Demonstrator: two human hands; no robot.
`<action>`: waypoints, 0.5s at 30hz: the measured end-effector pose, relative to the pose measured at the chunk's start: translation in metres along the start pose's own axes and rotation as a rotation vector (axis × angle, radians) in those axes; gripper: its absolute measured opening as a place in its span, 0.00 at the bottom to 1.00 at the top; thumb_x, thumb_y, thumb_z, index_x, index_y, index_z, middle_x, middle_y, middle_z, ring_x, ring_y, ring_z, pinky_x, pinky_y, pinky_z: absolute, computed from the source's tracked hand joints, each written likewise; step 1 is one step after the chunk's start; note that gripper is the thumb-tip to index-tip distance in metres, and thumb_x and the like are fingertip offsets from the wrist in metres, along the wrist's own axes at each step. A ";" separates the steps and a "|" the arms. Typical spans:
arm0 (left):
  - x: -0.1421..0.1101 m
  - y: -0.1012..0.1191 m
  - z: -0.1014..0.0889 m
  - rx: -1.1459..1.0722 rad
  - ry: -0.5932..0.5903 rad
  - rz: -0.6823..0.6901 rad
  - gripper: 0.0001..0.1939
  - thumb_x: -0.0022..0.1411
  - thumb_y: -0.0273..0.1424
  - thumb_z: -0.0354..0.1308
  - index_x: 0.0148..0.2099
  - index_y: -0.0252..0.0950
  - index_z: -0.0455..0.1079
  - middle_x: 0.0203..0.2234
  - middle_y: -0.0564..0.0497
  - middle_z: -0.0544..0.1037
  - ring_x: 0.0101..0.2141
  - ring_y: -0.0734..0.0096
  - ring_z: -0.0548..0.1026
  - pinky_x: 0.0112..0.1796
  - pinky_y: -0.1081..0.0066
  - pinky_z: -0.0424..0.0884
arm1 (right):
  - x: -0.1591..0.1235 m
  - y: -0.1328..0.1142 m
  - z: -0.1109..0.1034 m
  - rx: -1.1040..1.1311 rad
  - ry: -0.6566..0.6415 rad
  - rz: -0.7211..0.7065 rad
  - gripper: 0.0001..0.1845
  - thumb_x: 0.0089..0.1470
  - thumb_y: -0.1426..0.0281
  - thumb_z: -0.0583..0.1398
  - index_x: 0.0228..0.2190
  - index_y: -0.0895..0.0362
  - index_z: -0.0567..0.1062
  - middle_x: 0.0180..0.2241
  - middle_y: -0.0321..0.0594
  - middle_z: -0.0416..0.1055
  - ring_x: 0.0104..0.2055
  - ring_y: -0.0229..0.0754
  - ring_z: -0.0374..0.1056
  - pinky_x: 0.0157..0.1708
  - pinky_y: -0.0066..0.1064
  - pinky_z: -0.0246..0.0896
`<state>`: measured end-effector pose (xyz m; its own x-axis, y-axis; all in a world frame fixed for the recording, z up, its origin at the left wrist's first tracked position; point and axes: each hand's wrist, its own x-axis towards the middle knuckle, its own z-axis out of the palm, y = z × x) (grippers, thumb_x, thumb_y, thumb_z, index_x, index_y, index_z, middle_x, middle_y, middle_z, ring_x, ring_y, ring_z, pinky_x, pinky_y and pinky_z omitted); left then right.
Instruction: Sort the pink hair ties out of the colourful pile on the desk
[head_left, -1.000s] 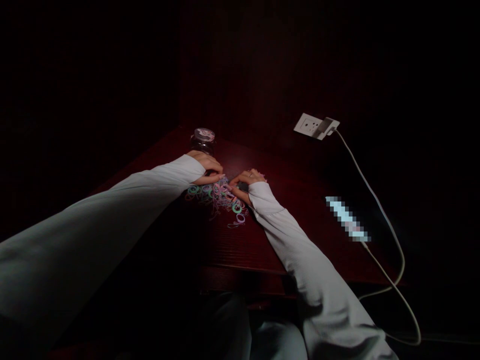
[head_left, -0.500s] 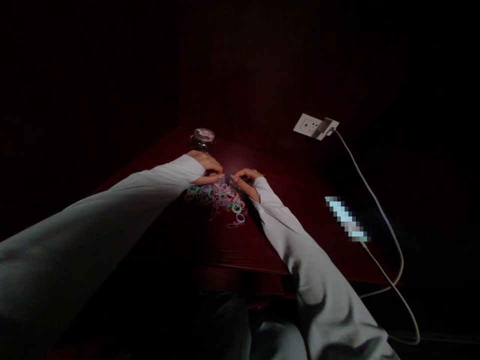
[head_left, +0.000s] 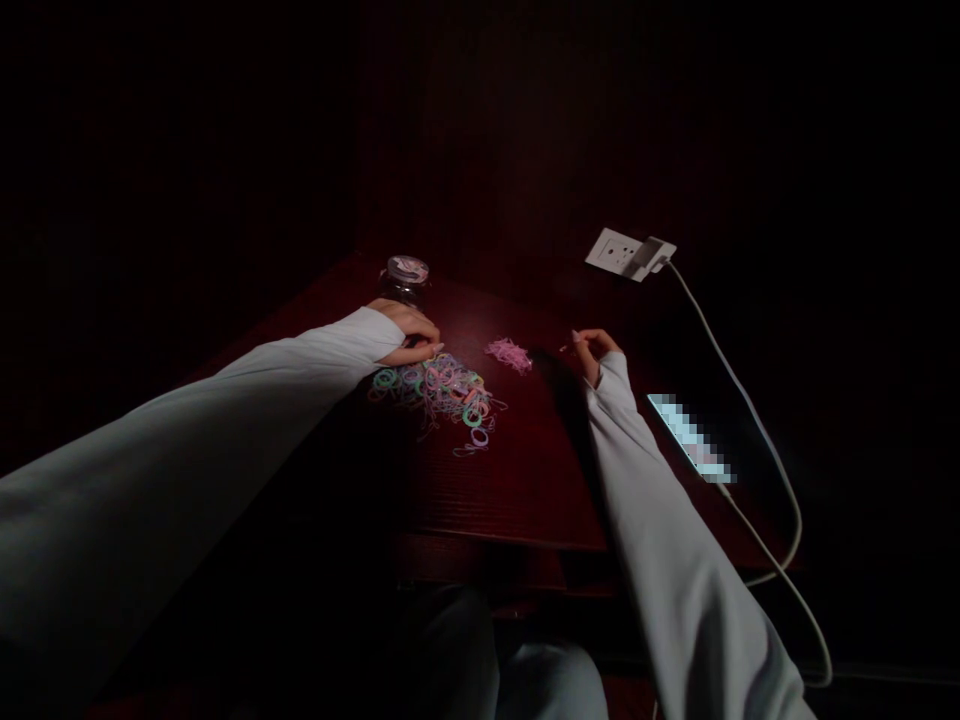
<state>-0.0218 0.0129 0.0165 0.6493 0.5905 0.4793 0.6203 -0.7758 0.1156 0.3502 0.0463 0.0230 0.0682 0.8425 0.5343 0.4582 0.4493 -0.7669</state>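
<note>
Bands (head_left: 442, 388) heaped on table (head_left: 517, 480) beside left hand (head_left: 410, 328); right hand (head_left: 598, 350) apart, past pink heap (head_left: 510, 354); I can't tell if either grips; bands seem light, stretchy, snag-prone; best pinched at ring.

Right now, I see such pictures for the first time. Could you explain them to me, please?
No robot: these are a person's bare hands, seen by a camera worn on the head, looking forward and down. On the dark red table are a pile of mixed coloured bands, a separate pink bundle, a lidded jar and a lit, phone-like device. The left hand is at the pile's far left edge. The right hand is to the right of the pink bundle. Whether either holds something small, I cannot tell.
</note>
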 end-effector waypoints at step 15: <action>0.001 -0.005 0.002 0.012 -0.090 0.035 0.21 0.77 0.40 0.49 0.38 0.37 0.78 0.33 0.50 0.83 0.34 0.71 0.75 0.35 0.71 0.61 | -0.002 0.043 -0.024 -0.467 -0.205 0.023 0.28 0.51 0.39 0.61 0.27 0.52 0.73 0.27 0.42 0.74 0.29 0.43 0.64 0.32 0.34 0.56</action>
<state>-0.0237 0.0179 0.0145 0.7070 0.5812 0.4030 0.6013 -0.7939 0.0899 0.3909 0.0566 -0.0021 -0.0713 0.9125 0.4028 0.8089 0.2891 -0.5119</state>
